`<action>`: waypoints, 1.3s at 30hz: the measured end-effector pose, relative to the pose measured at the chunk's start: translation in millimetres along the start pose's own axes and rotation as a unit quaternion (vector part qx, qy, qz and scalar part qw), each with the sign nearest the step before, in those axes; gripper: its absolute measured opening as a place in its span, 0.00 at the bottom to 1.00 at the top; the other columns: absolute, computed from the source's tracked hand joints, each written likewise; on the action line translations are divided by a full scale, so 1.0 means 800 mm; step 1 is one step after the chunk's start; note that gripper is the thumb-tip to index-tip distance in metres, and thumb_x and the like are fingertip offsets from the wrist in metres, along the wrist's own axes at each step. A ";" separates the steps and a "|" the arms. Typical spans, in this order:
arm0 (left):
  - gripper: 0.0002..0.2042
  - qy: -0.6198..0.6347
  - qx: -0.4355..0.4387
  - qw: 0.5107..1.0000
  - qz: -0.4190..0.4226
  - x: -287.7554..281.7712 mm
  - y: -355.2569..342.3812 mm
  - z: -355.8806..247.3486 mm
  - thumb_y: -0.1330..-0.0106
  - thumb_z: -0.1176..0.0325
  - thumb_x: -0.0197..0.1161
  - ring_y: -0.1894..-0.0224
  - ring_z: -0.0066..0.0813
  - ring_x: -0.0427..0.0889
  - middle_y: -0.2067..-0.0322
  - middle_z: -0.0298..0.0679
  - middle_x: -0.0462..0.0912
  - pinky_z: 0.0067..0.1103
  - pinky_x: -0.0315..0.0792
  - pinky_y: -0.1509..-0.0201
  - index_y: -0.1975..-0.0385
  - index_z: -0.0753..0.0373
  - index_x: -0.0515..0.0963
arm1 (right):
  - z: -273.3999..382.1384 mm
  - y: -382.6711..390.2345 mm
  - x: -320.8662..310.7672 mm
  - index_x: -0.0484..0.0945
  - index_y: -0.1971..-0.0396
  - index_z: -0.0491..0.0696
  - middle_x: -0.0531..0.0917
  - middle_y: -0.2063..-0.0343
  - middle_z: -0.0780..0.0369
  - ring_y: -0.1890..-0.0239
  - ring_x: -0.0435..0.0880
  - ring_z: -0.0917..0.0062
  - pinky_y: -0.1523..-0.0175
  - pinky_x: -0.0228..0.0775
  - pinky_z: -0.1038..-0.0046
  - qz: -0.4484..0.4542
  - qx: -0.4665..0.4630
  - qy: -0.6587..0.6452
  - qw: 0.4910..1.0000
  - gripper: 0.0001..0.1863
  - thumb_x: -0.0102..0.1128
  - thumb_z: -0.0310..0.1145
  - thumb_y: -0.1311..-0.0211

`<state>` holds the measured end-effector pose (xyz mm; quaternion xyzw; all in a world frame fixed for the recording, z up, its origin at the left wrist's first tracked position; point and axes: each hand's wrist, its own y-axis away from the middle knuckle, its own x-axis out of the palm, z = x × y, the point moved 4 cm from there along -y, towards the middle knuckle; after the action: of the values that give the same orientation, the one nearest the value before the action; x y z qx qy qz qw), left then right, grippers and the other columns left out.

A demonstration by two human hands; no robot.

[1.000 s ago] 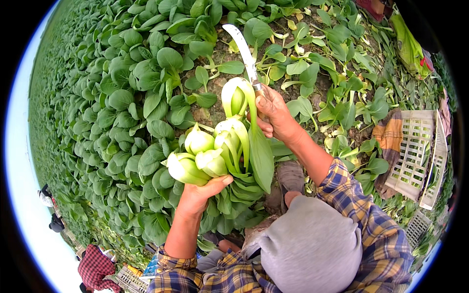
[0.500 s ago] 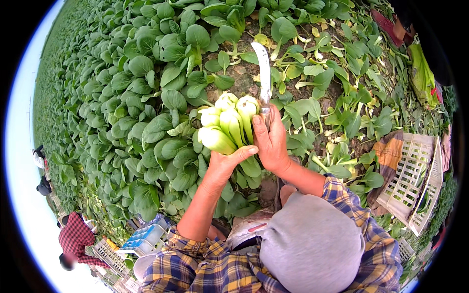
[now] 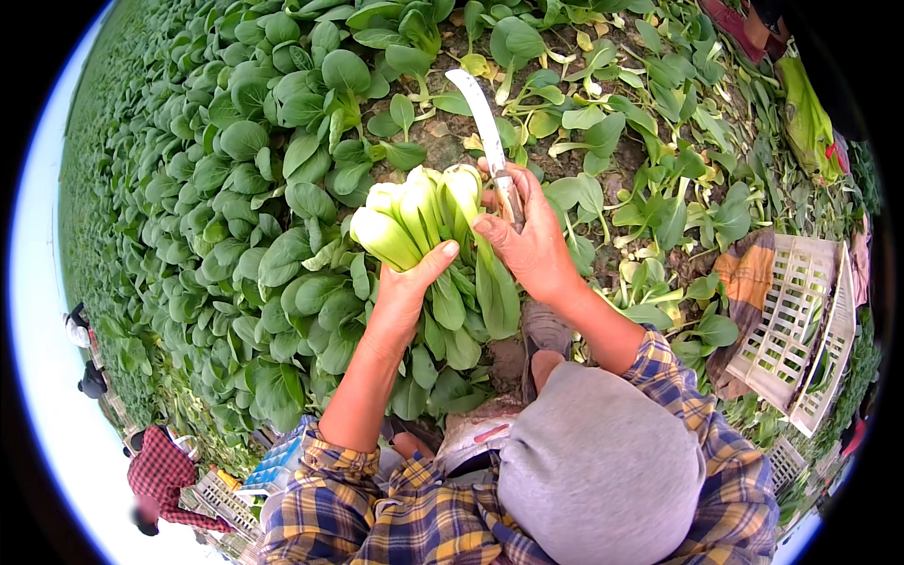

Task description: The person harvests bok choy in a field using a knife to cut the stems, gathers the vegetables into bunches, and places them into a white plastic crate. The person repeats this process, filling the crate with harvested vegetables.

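My left hand (image 3: pixel 411 284) is closed around a bunch of bok choy (image 3: pixel 388 235), thumb across the stalks. Their pale, cut bases point up and away, while the green leaves hang down between my forearms. Just to the right, my right hand (image 3: pixel 535 235) grips a knife (image 3: pixel 483 118) by its handle. Its long, slightly curved blade rises above the bunch and tilts left, whitish and smeared. The right fingertips reach behind the rightmost stalk; whether they touch it is hidden. The right thumb lies close to that stalk.
Dense standing bok choy (image 3: pixel 245 188) fills the left and far side. Cut leaves (image 3: pixel 603 141) litter the soil on the right. A white plastic crate (image 3: pixel 786 311) with a brownish cloth (image 3: pixel 749 282) lies right; a blue crate (image 3: pixel 273 466) sits lower left. A person in red-black checks (image 3: pixel 162 476) works far left.
Both hands and the bunch have shifted left and slightly up in view. My right thumb has moved lower off the stalks, and the knife now leans further left.
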<state>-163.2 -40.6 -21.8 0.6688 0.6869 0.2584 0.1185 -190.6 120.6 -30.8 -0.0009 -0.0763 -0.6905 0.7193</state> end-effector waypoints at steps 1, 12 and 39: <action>0.21 -0.043 0.018 0.999 -0.014 0.002 0.000 -0.001 0.43 0.71 0.70 0.55 0.22 0.76 0.55 0.33 0.78 0.21 0.70 0.49 0.51 0.65 0.74 | 0.008 0.002 -0.001 0.60 0.42 0.44 0.82 0.62 0.54 0.60 0.83 0.67 0.54 0.73 0.66 0.004 0.000 0.054 0.999 0.39 0.68 0.50 0.46; 0.25 -0.148 0.071 0.986 -0.010 -0.065 0.056 -0.061 0.46 0.75 0.69 0.58 0.24 0.79 0.56 0.39 0.80 0.22 0.72 0.49 0.48 0.68 0.71 | 0.085 -0.012 0.012 0.75 0.56 0.42 0.85 0.67 0.62 0.64 0.82 0.83 0.56 0.73 0.78 0.234 0.028 -0.047 0.971 0.16 0.64 0.34 0.41; 0.41 0.439 0.332 0.805 0.223 -0.212 0.509 -0.028 0.41 0.51 0.59 0.65 0.36 0.79 0.74 0.39 0.74 0.37 0.74 0.45 0.36 0.76 0.54 | 0.347 0.258 0.456 0.75 0.65 0.45 0.78 0.82 0.65 0.82 0.75 0.83 0.75 0.67 0.77 0.434 -0.418 0.201 0.772 0.11 0.60 0.37 0.38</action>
<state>187.7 -222.6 174.7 0.6172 0.5414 0.3002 -0.4856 -2.9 -202.8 305.8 -0.1957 0.3753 -0.2529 0.8700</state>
